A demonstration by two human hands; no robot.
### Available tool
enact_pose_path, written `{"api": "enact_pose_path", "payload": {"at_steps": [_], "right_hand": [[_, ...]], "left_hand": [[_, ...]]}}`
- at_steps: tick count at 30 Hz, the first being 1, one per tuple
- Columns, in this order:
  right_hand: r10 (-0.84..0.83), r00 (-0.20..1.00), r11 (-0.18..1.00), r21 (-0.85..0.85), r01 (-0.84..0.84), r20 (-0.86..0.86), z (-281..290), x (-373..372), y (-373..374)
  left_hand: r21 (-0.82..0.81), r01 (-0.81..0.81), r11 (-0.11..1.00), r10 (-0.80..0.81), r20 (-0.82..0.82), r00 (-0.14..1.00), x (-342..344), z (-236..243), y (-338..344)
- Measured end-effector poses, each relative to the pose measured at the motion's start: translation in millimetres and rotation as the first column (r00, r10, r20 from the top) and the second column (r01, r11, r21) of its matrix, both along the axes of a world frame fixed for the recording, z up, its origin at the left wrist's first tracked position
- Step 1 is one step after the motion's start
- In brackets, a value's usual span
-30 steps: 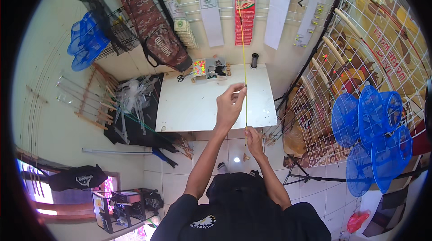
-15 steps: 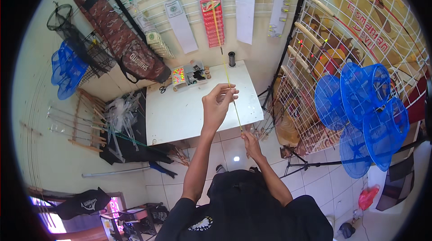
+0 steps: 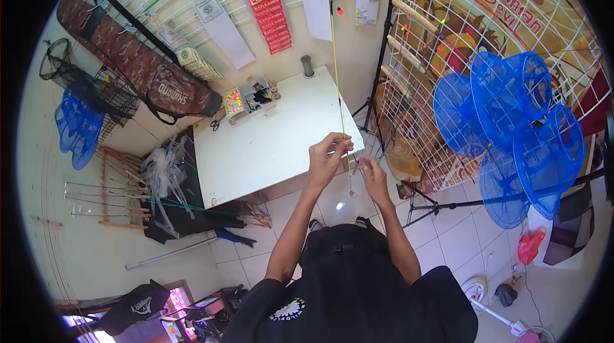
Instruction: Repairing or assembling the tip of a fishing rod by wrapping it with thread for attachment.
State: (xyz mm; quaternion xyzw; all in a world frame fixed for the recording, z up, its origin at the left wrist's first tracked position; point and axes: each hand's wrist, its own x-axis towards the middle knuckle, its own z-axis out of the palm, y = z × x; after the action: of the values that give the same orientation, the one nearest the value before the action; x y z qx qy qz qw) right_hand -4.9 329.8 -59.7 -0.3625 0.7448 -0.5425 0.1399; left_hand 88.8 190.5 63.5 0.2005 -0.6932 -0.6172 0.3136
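Observation:
My left hand point(image 3: 328, 162), fingers pinched together, holds a thin yellow fishing rod point(image 3: 336, 68) beyond the right edge of the white table point(image 3: 268, 148). The rod rises away from me toward the wall, where a small red ball point(image 3: 339, 11) shows beside its far end. Just right of the rod's lower part, my right hand point(image 3: 375, 183) has thumb and fingertips closed together. What lies between those fingertips is too fine to name. A small pale thing point(image 3: 353, 194) shows below the hands; whether it hangs or lies on the floor, I cannot tell.
On the table are a dark spool point(image 3: 307, 66), a grey box point(image 3: 259, 98) with bright small pieces, and scissors point(image 3: 215, 125). Blue mesh nets point(image 3: 511, 119) hang from a white grid point(image 3: 441, 176) at right. A camouflage rod bag point(image 3: 137, 58) leans at left.
My view has turned right. Both hands and the yellow rod have shifted right relative to the table, the rod standing steeper. My right hand has come up close to my left and off the rod's lower end.

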Motion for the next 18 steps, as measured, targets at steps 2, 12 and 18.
{"api": "enact_pose_path", "payload": {"at_steps": [2,12,18], "right_hand": [[0.002,0.991,1.0,-0.019,0.001,0.134,26,-5,3],[0.07,0.967,0.971,-0.237,-0.01,0.246,89,-40,21],[0.128,0.984,0.971,-0.215,-0.1,0.123,109,-56,29]], "left_hand": [[-0.056,0.026,0.998,-0.023,0.049,0.999,-2,-15,4],[-0.149,0.164,0.975,-0.127,0.231,0.965,-28,-62,29],[-0.183,0.237,0.954,-0.18,0.28,0.943,-40,-85,36]]}}
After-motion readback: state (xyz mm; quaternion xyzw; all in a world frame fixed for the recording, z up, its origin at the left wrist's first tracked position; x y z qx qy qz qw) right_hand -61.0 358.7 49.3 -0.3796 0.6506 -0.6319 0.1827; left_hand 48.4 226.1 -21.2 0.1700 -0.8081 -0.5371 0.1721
